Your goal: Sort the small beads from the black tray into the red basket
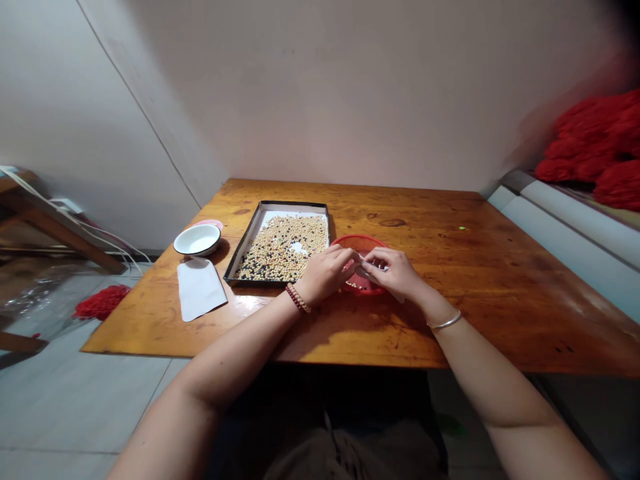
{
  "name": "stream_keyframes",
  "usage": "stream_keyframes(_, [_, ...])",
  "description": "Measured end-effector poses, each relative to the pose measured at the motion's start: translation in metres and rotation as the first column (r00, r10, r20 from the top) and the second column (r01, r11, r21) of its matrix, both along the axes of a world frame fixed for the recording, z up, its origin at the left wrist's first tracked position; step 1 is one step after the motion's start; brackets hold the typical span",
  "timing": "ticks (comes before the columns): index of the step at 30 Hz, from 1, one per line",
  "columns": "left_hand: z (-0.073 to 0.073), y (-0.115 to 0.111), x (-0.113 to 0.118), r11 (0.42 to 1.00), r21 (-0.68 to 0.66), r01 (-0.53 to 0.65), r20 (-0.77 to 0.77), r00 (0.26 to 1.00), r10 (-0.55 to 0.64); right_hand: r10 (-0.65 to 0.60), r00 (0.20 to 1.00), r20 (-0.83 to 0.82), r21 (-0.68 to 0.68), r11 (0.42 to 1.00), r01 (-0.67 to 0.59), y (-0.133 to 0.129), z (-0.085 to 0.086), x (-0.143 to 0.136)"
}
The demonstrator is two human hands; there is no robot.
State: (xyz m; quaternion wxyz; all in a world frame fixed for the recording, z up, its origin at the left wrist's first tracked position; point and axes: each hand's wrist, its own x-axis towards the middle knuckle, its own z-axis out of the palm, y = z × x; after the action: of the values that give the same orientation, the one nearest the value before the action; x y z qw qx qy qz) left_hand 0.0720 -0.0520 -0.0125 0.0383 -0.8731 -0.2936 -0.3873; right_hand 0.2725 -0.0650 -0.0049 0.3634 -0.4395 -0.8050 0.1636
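Over a red plastic basket [357, 241], both hands meet with bent fingers. My left hand [330, 270], with a beaded bracelet at the wrist, pinches one edge of a small pale, paper-like piece [373, 271]. The other side of that piece is in the closed fingers of my right hand [393, 270], whose wrist wears a silver bangle. A few small beads lie at the bottom of the basket, partly hidden by the hands. Left of the basket, a shallow black-edged tray [267, 283] holds many cream and black beads.
A white bowl [198, 239] rests on a pink item at the left of the wooden table [425, 233], behind a white sheet [200, 290]. Red bundles [595, 140] are piled at the right, and another red bundle [101, 302] lies at the left on the floor.
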Motion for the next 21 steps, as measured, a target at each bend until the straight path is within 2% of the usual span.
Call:
stream_keyframes(5, [0.0005,0.0000,-0.0003,0.999,-0.048,-0.010,0.020,1.000,0.011,0.012,1.000,0.009,0.018,1.000,-0.012,-0.0012,0.0045,-0.0002])
stream_keyframes(8, [0.0025,-0.0005,0.0008,0.990,-0.141,-0.003,0.073,0.997,0.013,0.018,1.000,0.010,0.021,1.000,-0.018,-0.0004,0.0041,0.0000])
stream_keyframes(10, [0.0047,-0.0010,0.0013,0.965,-0.258,0.038,0.131,0.991,-0.004,0.018,1.000,0.012,0.020,1.000,-0.018,0.0004,0.0026,0.0000])
stream_keyframes(14, [0.0083,-0.0006,0.0009,0.878,-0.454,0.156,0.267,0.963,-0.033,-0.006,1.000,-0.011,0.026,1.000,0.006,0.0007,-0.0019,-0.0019])
stream_keyframes(17, [0.0078,0.0007,0.0004,0.823,-0.525,0.216,0.336,0.941,-0.033,-0.028,0.998,-0.054,0.029,0.999,0.029,-0.0002,-0.0038,-0.0041])
stream_keyframes(21, [0.0060,0.0010,0.0010,0.812,-0.552,0.191,0.338,0.941,0.009,-0.037,0.995,-0.090,0.024,0.999,0.039,-0.0013,-0.0033,-0.0047])
